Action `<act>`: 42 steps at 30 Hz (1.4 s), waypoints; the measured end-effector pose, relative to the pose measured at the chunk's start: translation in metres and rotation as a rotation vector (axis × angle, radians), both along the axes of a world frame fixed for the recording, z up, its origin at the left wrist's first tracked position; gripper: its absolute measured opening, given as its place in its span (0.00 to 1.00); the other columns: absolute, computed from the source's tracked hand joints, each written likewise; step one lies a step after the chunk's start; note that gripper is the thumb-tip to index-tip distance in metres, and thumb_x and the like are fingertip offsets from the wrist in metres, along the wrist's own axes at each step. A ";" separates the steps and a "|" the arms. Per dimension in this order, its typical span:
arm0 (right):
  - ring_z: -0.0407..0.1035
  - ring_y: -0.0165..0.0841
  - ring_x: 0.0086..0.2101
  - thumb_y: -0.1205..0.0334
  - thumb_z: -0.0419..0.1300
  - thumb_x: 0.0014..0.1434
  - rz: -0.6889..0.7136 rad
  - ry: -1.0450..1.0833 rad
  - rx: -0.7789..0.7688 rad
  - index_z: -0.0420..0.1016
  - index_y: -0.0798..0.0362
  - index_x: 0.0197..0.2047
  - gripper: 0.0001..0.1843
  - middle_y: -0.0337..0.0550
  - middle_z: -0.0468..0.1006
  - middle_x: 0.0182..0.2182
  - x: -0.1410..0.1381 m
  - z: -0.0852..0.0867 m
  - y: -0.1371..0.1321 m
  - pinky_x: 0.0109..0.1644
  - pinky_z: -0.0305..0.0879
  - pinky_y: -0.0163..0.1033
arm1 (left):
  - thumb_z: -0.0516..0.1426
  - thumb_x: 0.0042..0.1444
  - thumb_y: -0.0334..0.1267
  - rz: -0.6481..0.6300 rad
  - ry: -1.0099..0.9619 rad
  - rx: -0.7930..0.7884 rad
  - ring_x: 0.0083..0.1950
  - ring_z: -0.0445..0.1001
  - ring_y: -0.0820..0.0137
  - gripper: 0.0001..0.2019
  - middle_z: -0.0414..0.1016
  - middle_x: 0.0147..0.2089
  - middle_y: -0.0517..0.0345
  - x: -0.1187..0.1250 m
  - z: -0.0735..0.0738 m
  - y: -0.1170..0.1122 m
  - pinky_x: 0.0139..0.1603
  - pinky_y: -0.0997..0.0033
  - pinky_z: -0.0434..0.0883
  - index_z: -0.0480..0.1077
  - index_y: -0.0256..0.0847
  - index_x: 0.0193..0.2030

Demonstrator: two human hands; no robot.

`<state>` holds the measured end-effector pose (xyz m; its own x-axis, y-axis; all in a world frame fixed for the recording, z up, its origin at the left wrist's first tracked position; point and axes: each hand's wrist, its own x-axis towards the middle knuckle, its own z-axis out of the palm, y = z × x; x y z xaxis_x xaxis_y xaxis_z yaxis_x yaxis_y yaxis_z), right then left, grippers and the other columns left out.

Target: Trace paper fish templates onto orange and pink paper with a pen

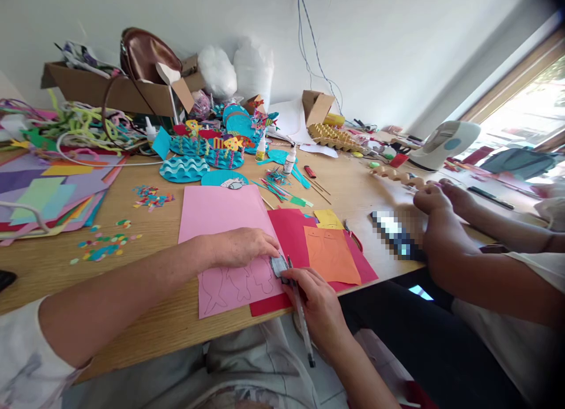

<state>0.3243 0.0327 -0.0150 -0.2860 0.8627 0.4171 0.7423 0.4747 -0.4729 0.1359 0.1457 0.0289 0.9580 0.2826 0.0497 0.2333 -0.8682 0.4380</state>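
Observation:
A sheet of pink paper point(223, 220) with pencil-like fish outlines near its lower edge lies in front of me. My left hand point(241, 247) rests over it, fingertips and thumb closed at the upper edge of a small grey cutout point(278, 266). Closed around a clear pen point(301, 318), my right hand point(318, 303) also touches the cutout's lower right edge with its fingertips. The pen's dark lower end points toward my lap. Red paper point(289, 226) lies partly under the pink sheet, with an orange sheet point(333, 256) on top of it.
Right of me, a co-worker's hands point(435, 198) hold a wavy cardboard strip point(395, 176). Scissors point(353, 235) lie beside the orange sheet. Paper confetti point(106, 244), coloured sheets point(75, 188), a glue bottle point(289, 160) and blue fish decorations point(185, 168) occupy the table.

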 end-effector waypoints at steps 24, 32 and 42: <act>0.70 0.31 0.32 0.66 0.55 0.57 -0.067 0.138 -0.166 0.71 0.51 0.36 0.04 0.40 0.76 0.31 0.005 0.010 0.002 0.35 0.65 0.33 | 0.48 0.59 0.25 -0.053 0.102 0.226 0.54 0.65 0.64 0.16 0.69 0.55 0.53 0.000 -0.006 -0.006 0.54 0.69 0.61 0.70 0.39 0.49; 0.69 0.31 0.33 0.69 0.55 0.56 -0.023 0.083 -0.181 0.71 0.50 0.37 0.06 0.39 0.76 0.32 0.008 0.012 0.003 0.36 0.64 0.33 | 0.48 0.58 0.25 -0.040 0.082 0.177 0.53 0.66 0.64 0.17 0.69 0.52 0.53 0.000 -0.005 -0.005 0.53 0.70 0.60 0.70 0.41 0.49; 0.68 0.29 0.30 0.65 0.58 0.55 -0.121 0.190 -0.230 0.70 0.50 0.36 0.04 0.38 0.75 0.30 0.011 0.004 -0.001 0.35 0.64 0.32 | 0.46 0.57 0.22 -0.034 0.127 0.181 0.57 0.63 0.63 0.20 0.67 0.56 0.52 -0.003 -0.004 -0.005 0.56 0.68 0.59 0.68 0.41 0.53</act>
